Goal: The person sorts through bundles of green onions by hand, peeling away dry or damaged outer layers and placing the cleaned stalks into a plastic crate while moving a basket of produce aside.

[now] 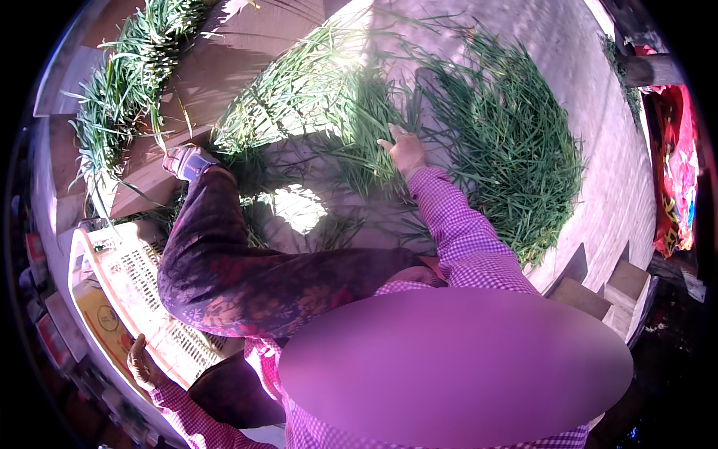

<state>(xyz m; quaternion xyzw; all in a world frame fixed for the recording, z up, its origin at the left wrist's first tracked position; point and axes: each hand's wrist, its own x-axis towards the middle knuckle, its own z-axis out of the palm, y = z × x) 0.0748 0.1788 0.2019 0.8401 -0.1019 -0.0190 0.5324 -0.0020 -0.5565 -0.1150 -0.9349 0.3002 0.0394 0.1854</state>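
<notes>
My right hand [405, 150] reaches forward over a loose heap of long, narrow green leaves [366, 127]. Its fingers are spread and touch the edge of that heap, with nothing gripped between them. Just right of this hand lies a darker, thicker pile of the same grass-like leaves [516, 142]. At the lower left, my left hand [143, 365] is by the rim of a pale plastic crate [142, 262] with slotted sides. Its fingers look loosely extended, and I see nothing held in them.
Bunched green leaves [134, 82] stand along a wooden board at the far left. My bent leg, in dark floral trousers [247, 284], lies between crate and heap. Wooden blocks [591, 299] sit at the right, and a red bundle [675, 165] lies beyond the right edge.
</notes>
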